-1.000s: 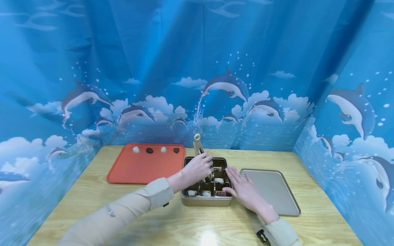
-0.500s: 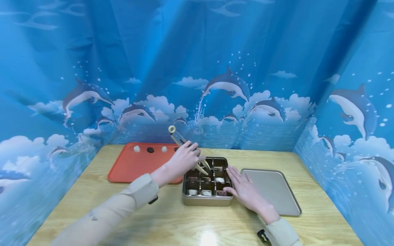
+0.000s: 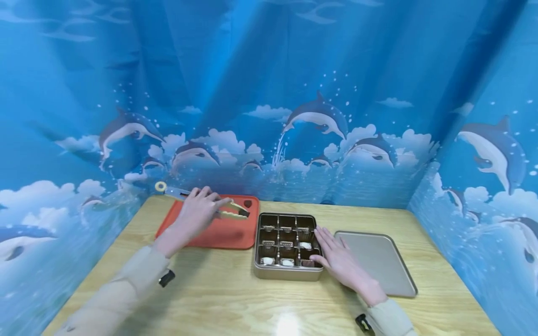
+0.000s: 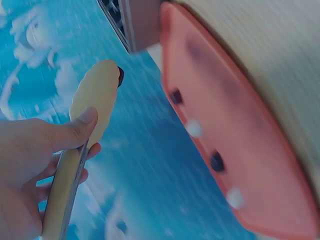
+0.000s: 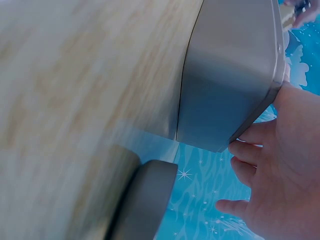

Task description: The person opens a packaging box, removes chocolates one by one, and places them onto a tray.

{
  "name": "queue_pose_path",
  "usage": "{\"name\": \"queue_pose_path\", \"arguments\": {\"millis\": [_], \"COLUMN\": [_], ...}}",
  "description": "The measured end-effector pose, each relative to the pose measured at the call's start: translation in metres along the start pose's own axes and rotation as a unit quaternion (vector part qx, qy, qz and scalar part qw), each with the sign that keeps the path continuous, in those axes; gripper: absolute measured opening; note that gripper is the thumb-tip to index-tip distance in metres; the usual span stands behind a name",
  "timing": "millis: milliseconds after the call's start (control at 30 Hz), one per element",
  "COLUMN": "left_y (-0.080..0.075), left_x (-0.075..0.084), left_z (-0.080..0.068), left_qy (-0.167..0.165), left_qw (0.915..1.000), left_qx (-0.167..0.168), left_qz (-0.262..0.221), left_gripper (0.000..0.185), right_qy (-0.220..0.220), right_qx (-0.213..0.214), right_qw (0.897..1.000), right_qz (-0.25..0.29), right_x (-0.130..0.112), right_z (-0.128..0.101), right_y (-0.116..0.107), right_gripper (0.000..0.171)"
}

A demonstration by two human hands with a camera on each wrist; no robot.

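Observation:
My left hand grips a pair of tongs above the red tray, their tips pointing right. In the left wrist view the thumb lies along the tongs' pale yellow scalloped end. Something dark shows at the tips; I cannot tell whether it is a piece or the tongs' inner side. With straight fingers my right hand rests against the right side of a divided metal tin. White pieces and a dark piece sit in its front compartments; several others look clear-lined.
Small pieces stand along the tray's far edge, among them a dark one; in the left wrist view a white one shows too. A flat metal lid lies right of the tin on the wooden table. A dolphin-print curtain encloses the table.
My left hand has lifted the tongs out of the tin and swung them left over the red tray. My right hand has stayed at the tin's right side.

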State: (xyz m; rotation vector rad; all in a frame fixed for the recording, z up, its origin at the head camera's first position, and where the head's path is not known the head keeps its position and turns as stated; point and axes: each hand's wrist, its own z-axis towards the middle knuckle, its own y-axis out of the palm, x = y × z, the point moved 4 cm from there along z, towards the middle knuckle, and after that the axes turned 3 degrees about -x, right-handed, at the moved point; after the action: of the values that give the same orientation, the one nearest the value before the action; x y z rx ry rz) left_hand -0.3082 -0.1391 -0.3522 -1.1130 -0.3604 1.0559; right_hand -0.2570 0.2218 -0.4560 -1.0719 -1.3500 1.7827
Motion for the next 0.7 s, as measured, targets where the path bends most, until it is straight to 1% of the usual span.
{"name": "queue_pose_path", "arguments": {"millis": [100,200,333,433,567,700], "left_y": [0.004,0.007,0.012,0.016,0.027,0.04], "left_x": [-0.022,-0.041,-0.059,-0.072,-0.089,-0.103], "left_z": [-0.017,-0.033,-0.048,-0.056,-0.065,-0.073], "left_qy": [-0.043,-0.083,-0.122,-0.153,-0.201,-0.241], "left_qw": [0.9985,0.9952,0.9902,0.9844,0.971,0.9539], "left_qx": [-0.031,-0.049,-0.064,-0.079,-0.111,-0.154], "left_qz": [-0.012,-0.018,-0.024,-0.036,-0.065,-0.092], "left_gripper": [0.047,0.047,0.048,0.046,0.038,0.038], "right_qy": [0.001,0.0,0.0,-0.002,-0.005,-0.008], "right_qx": [0.002,0.003,0.005,0.005,0.008,0.011], "right_qw": [1.0,1.0,1.0,1.0,1.0,1.0], "right_qz": [-0.002,0.001,0.003,0.001,-0.005,-0.006], "right_x": [0.001,0.001,0.002,0.002,0.001,0.001], "right_z": [-0.001,-0.001,-0.001,-0.001,-0.002,-0.002], "right_y": [0.0,0.0,-0.001,-0.001,-0.002,-0.001], "right_gripper": [0.076,0.076,0.076,0.076,0.076,0.075]}}
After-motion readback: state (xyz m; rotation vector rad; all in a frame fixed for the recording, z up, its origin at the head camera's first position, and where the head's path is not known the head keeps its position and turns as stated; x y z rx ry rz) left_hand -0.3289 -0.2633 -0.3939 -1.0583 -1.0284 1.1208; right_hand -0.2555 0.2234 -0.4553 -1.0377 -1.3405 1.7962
